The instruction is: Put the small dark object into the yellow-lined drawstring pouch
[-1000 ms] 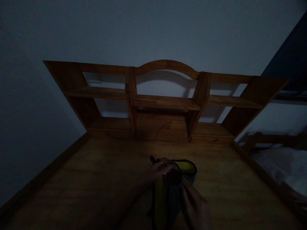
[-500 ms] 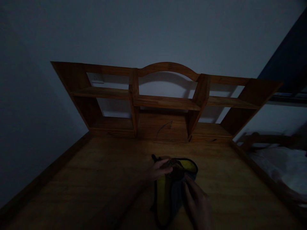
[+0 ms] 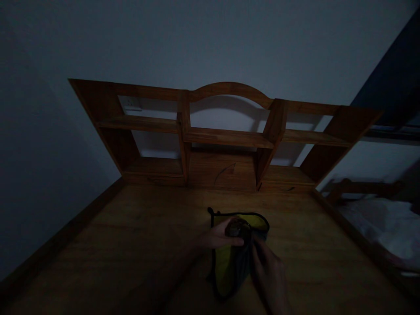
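Note:
A yellow and grey cloth (image 3: 224, 267) with black edging lies partly folded on the wooden desk. My left hand (image 3: 219, 237) is closed around a small, dark, shiny round object (image 3: 235, 227) over the cloth; the dim light hides its exact kind. To the right, my right hand (image 3: 268, 264) pinches a grey fold of the cloth close against that object. Its fingertips are partly lost in shadow.
Behind the cloth, a wooden shelf unit (image 3: 228, 138) with several compartments stands against the wall. The wooden desktop (image 3: 147, 223) has raised side edges. White fabric (image 3: 382, 225) lies beyond the right edge. A wall socket (image 3: 130, 103) shows at the left.
My left hand has gone from spread fingers over the dark object to a grip around it, thumb in front. The right hand stays at the cloth's grey fold.

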Tool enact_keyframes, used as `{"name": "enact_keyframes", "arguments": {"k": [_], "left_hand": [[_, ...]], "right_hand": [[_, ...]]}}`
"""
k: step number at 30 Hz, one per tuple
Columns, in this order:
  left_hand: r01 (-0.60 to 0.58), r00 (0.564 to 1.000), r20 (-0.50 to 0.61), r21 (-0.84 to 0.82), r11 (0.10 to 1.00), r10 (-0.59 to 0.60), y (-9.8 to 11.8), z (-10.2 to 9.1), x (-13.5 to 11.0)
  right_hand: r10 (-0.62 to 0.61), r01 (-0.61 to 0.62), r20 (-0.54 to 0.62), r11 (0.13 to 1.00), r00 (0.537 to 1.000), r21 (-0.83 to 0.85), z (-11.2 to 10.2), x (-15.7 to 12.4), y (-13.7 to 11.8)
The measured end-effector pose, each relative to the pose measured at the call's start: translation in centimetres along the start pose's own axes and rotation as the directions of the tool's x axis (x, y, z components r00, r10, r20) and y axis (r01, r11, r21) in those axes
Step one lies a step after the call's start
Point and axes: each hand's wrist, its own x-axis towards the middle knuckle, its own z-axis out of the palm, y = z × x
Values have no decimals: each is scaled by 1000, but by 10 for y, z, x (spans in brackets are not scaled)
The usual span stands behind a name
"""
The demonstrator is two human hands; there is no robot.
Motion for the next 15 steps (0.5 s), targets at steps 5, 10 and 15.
{"name": "enact_keyframes", "arguments": {"k": [5, 10, 15], "left_hand": [[-47, 996, -75, 18, 999, 48, -7, 1, 1], [-70, 989, -128, 43, 997, 75, -13, 3, 4], [-52, 986, -156, 73, 996, 63, -15, -2, 5]], "right_hand": [[-19, 19, -7, 1000, 1000, 23, 4, 1, 1], [-43, 44, -27, 998, 999, 33, 3, 0, 0], [-81, 82, -41, 996, 996, 40, 1, 0, -1]]}}
